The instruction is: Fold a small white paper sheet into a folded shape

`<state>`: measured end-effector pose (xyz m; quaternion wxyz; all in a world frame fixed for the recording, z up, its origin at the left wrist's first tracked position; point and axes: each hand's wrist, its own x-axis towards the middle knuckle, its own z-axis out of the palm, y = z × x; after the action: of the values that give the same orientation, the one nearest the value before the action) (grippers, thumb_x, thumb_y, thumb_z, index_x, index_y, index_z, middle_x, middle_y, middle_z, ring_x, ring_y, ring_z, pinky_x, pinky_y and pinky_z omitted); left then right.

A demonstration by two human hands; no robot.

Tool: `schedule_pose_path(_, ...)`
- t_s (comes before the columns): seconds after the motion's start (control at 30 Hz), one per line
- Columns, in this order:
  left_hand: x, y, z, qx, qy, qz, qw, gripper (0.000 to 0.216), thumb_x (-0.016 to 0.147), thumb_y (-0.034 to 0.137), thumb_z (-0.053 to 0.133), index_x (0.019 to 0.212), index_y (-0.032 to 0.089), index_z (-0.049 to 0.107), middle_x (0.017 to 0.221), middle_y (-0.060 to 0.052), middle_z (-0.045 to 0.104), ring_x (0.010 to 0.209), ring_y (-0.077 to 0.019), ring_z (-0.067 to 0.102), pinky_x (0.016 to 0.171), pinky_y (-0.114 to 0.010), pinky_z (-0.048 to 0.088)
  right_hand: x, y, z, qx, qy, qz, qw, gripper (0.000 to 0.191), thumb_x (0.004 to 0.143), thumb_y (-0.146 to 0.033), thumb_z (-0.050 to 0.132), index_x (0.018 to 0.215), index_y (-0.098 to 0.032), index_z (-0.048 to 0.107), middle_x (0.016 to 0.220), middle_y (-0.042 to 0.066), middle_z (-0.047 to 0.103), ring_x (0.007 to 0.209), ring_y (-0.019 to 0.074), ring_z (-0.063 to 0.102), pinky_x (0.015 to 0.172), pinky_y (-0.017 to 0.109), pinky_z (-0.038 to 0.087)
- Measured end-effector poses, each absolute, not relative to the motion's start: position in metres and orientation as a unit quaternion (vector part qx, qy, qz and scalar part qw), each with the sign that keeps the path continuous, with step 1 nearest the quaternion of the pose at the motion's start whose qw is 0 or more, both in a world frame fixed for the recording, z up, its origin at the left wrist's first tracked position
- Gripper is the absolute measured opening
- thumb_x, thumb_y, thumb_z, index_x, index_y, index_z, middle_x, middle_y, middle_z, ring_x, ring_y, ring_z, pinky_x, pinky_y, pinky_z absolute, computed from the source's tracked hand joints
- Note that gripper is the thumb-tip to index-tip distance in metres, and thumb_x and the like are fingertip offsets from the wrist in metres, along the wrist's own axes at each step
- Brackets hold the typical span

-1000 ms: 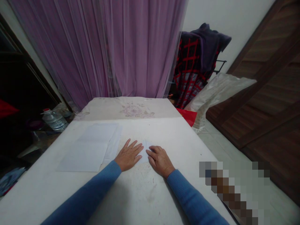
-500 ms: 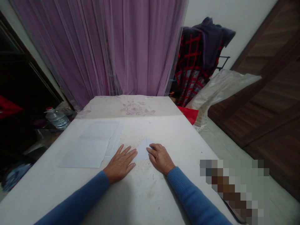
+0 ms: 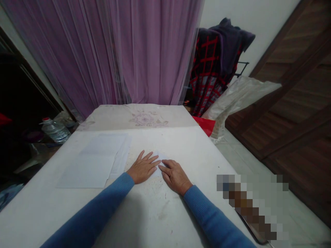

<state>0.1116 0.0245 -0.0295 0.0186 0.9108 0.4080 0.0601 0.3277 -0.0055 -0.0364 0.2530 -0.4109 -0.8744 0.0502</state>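
A small folded sheet of white paper (image 3: 157, 173) lies on the white-covered table (image 3: 155, 213), mostly hidden under my hands. Its tip looks pointed on the far side. My left hand (image 3: 144, 168) rests palm down with fingers spread, their tips over the left part of the folded paper. From the right, my right hand (image 3: 176, 175) presses on it with its fingers stretched toward the left fingertips, almost touching them. Neither hand grips anything. Left of my hands, a stack of larger white sheets (image 3: 86, 165) lies flat with uneven edges.
Purple curtains (image 3: 155, 51) hang behind the table. A water bottle (image 3: 55, 131) stands beyond the left edge. To the right are a red bag (image 3: 205, 125), a translucent plastic bag (image 3: 238, 98) and draped plaid cloth (image 3: 207, 62). A flat dark-edged object (image 3: 254, 236), mostly pixelated, lies at the right edge.
My left hand has slid to the right and forward over the folded paper, closer to my right hand. The right hand has barely moved. The view has shifted slightly.
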Motion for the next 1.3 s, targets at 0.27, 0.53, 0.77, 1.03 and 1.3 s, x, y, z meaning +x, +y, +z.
schedule_pose_path(0.27, 0.112, 0.039, -0.025, 0.898, 0.435, 0.057, 0.021, 0.045, 0.101, 0.045, 0.023, 0.139, 0.039, 0.045, 0.151, 0.002, 0.04, 0.144, -0.0227, 0.025, 0.117, -0.051, 0.003, 0.326, -0.007, -0.034, -0.414, -0.871, 0.041, 0.262, 0.031, 0.088, -0.017, 0.054, 0.117, -0.022, 0.066, 0.121, 0.012, 0.061, 0.11, 0.0244, 0.052, 0.094, 0.042, 0.045)
schedule_pose_path(0.53, 0.113, 0.055, -0.029, 0.875, 0.478, 0.046, 0.059, 0.046, 0.1, 0.047, 0.023, 0.141, 0.041, 0.041, 0.16, 0.0, 0.019, 0.148, -0.0256, 0.011, 0.116, -0.054, 0.003, 0.327, -0.007, -0.036, -0.416, -0.869, 0.047, 0.262, 0.032, 0.087, -0.018, 0.055, 0.117, -0.022, 0.066, 0.122, 0.012, 0.061, 0.11, 0.0255, 0.053, 0.094, 0.043, 0.046)
schedule_pose_path(0.77, 0.118, 0.069, -0.024, 0.854, 0.515, 0.033, 0.062, 0.045, 0.099, 0.044, 0.027, 0.141, 0.039, 0.042, 0.159, -0.002, 0.02, 0.147, -0.0273, 0.012, 0.115, -0.057, 0.007, 0.326, -0.007, -0.037, -0.415, -0.866, 0.043, 0.274, 0.032, 0.087, -0.018, 0.055, 0.116, -0.023, 0.067, 0.121, 0.012, 0.061, 0.11, 0.0252, 0.054, 0.093, 0.043, 0.047)
schedule_pose_path(1.03, 0.116, 0.033, -0.031, 0.861, 0.488, 0.143, -0.021, 0.046, 0.095, 0.035, 0.043, 0.14, 0.022, 0.045, 0.152, -0.01, 0.038, 0.142, -0.0261, 0.029, 0.117, -0.053, 0.015, 0.33, -0.006, -0.045, -0.4, -0.847, 0.061, 0.345, 0.034, 0.086, -0.015, 0.053, 0.117, -0.021, 0.065, 0.117, 0.011, 0.066, 0.109, 0.0225, 0.059, 0.095, 0.041, 0.05)
schedule_pose_path(1.3, 0.085, -0.014, -0.039, 0.868, 0.453, 0.199, 0.033, 0.029, 0.092, 0.036, 0.053, 0.116, 0.022, 0.064, 0.123, -0.007, 0.066, 0.113, -0.0205, 0.059, 0.106, -0.044, 0.039, 0.347, -0.004, -0.052, -0.455, -0.784, 0.08, 0.415, 0.028, 0.084, -0.02, 0.055, 0.108, -0.024, 0.069, 0.107, 0.008, 0.071, 0.101, 0.0217, 0.065, 0.089, 0.041, 0.053)
